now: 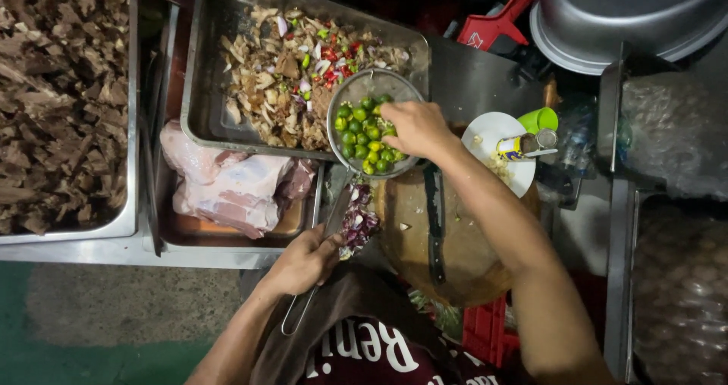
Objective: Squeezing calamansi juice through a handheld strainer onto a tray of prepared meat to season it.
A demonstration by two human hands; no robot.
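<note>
Limes [362, 136], small and green, heaped in a wire strainer [369, 89] at upper centre of the frame, over the near right corner of a steel tray [206, 66]. Meat mix [292, 74] in that tray already chopped and strewn with red chilli and onion bits; no lime halves or peel visible on it, so the squeezing judged barely begun, with most of the heap whole and left to use. Left hand [303, 262], at lower centre, clamped in a fist round the strainer's long handle, holding it up level. Right hand [415, 127], at centre, curled downward into the strainer's right side, fingertips pressed together among the limes; whether one lime is pinched cannot be told. Knife [434, 226] lying idle on a round board [447, 241] just below. White plate [497, 138] with a small bottle to the right. Raw meat [227, 184] in a lower tray at left.
</note>
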